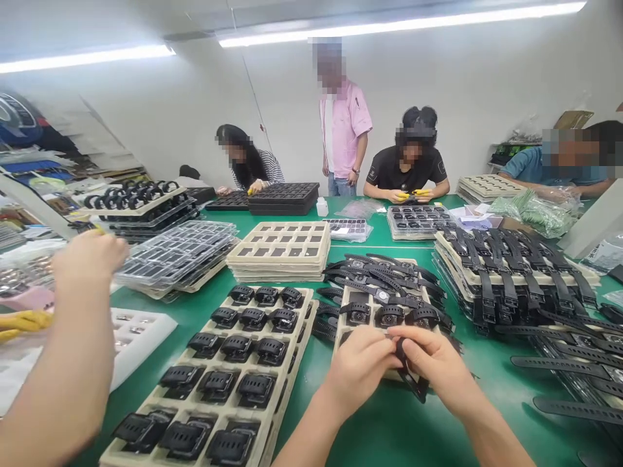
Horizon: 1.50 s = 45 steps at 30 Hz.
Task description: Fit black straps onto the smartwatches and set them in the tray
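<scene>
Between my two hands is a black watch strap (pixel 413 383), held over the near end of a beige tray (pixel 346 299). My left hand (pixel 364 363) pinches it from the left, its fingertips touching those of my right hand (pixel 431 357). The right thumb and fingers press around the strap, and its lower end hangs down. Whether a watch body is attached is hidden by the fingers. Just beyond my hands, watches (pixel 389 316) sit in the tray's pockets, and more with long straps lie heaped behind them.
Left of my hands stands a beige tray of watches (pixel 253 318). Stacked empty trays (pixel 280 250) lie farther back, with watch stacks (pixel 511 259) at right. A co-worker's bare arm (pixel 73 337) reaches in at left, near yellow-gloved fingers (pixel 24 322). Several people work across the green table (pixel 316 402).
</scene>
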### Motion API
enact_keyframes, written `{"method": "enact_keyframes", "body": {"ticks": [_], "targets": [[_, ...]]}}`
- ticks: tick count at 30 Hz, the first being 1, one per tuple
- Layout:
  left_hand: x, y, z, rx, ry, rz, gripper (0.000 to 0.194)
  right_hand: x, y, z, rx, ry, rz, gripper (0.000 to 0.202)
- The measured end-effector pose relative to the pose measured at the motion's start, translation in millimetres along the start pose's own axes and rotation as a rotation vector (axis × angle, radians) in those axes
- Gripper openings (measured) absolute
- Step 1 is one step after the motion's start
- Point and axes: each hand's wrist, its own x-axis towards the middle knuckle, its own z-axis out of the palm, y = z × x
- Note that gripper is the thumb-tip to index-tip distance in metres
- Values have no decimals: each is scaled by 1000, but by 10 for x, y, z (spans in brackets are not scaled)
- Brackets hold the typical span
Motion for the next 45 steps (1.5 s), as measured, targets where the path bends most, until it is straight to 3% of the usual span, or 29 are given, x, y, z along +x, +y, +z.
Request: {"method": "enact_keyframes", "body": {"ticks": [3, 10, 17, 21, 24, 27, 30, 31, 33, 37, 41, 45], "targets": [[-4, -7, 34, 166, 16, 141, 20, -6, -22, 8, -137, 18, -6, 31], [13, 82, 68, 432, -58, 206, 26, 22, -14, 38, -143, 80, -50, 25], [-98, 126, 65, 415, 57, 322, 11, -74, -134, 16, -61, 119, -35, 26], [-147, 126, 30, 395, 101, 318, 26, -106, -120, -3, -108, 145, -67, 24], [-110, 117, -5, 396, 114, 285, 22, -84, -92, -46, -160, 114, -66, 25], [-66, 111, -22, 316, 140, 154, 20, 109, -188, -94, -288, 126, -122, 26], [-74, 125, 7, 219, 226, 98, 25, 566, -380, -39, -502, 230, -308, 27], [-85, 134, 27, 202, 237, 105, 27, 757, -432, 18, -590, 192, -354, 28], [-107, 150, 72, 188, 217, 119, 24, 1134, -476, 176, -731, -29, -381, 22], [-115, 152, 126, 177, 138, 85, 17, 1636, -343, 471, -858, -252, -349, 14], [-98, 147, 119, 165, 102, 37, 19, 1766, -212, 544, -993, -404, -299, 12], [-93, 158, 115, 140, 75, 29, 19, 1740, -279, 528, -1103, -496, -280, 13]]}}
